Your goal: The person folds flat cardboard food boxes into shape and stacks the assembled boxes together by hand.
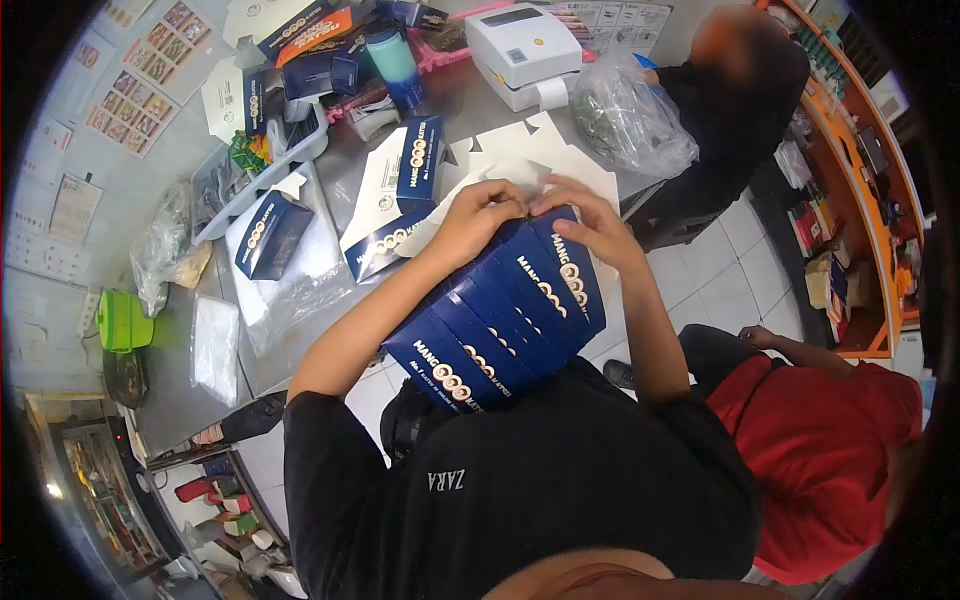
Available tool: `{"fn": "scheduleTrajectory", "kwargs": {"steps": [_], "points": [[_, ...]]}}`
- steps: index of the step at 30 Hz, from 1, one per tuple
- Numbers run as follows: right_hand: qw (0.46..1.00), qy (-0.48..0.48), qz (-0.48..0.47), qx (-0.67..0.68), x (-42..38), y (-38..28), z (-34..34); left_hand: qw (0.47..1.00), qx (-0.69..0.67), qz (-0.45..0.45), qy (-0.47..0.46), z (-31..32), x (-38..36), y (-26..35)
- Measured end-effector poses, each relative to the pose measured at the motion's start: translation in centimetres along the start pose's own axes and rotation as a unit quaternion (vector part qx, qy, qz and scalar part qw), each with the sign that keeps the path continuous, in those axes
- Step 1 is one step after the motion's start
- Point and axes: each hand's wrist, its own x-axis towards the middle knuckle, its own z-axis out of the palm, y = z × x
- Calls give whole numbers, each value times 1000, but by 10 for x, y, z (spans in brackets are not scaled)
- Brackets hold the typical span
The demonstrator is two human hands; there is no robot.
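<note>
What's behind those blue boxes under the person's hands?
White cardboard shows just past them, with the metal table and a white machine farther back. The blue boxes, left hand and right hand cover part of the view, so what's hidden there can't be seen.

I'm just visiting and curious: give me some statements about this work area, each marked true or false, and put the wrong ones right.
1. The left hand and right hand both touch the stack of blue cartons. True.
2. The tumbler is red. False: the tumbler is blue with a paler green top.
3. Someone in a red shirt is at the picture's right. True.
4. The white machine is on the floor. False: it is on the metal table.
</note>
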Motion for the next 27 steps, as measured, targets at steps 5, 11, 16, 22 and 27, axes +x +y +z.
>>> {"fn": "scheduleTrajectory", "kwargs": {"steps": [5, 11, 16, 22, 27], "points": [[973, -14, 21, 230, -4, 2, 4, 999, 17, 5, -26, 8, 0, 2], [979, -55, 6, 198, -4, 5, 5, 997, 59, 19, -33, 7, -6, 5], [987, 105, -90, 79, -1, 10, 8, 999, 28, -30, -33, 4, -14, 10], [986, 11, 132, 101, 0, -2, -2, 997, 51, -31, -50, 3, -17, 22], [996, -9, -5, -93, 9, 11, 5, 996, 51, -18, -76, 7, -11, 28]]}}
